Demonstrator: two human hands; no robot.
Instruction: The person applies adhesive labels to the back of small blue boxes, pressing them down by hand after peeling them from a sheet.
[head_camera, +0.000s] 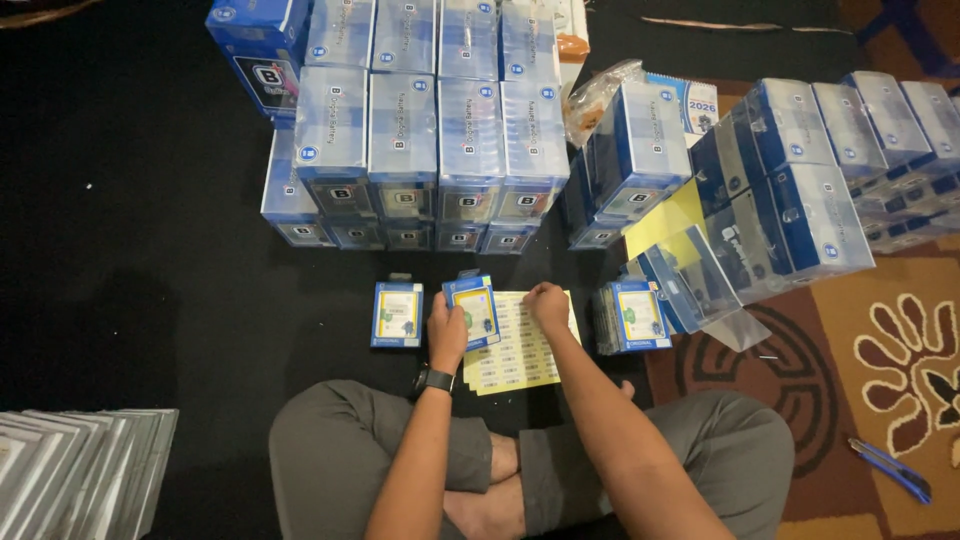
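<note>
The person sits cross-legged on the floor (130, 270). Just before the knees lies a label sheet (520, 350). The left hand (447, 330) holds a small pack (473, 310) over the sheet's left edge; the right hand (547, 303) rests on the sheet's far edge. Another pack (397, 314) lies on the floor just left of the held one. Right of the sheet stands a short row of packs (628, 316). Behind all these, a stack of boxes (430, 130) rises. A second stack (800, 190) sits to the right, partly on a rug (900, 340). A cutter (890, 468) lies on the rug at far right. Flat trays (80, 470) are piled at near left.
</note>
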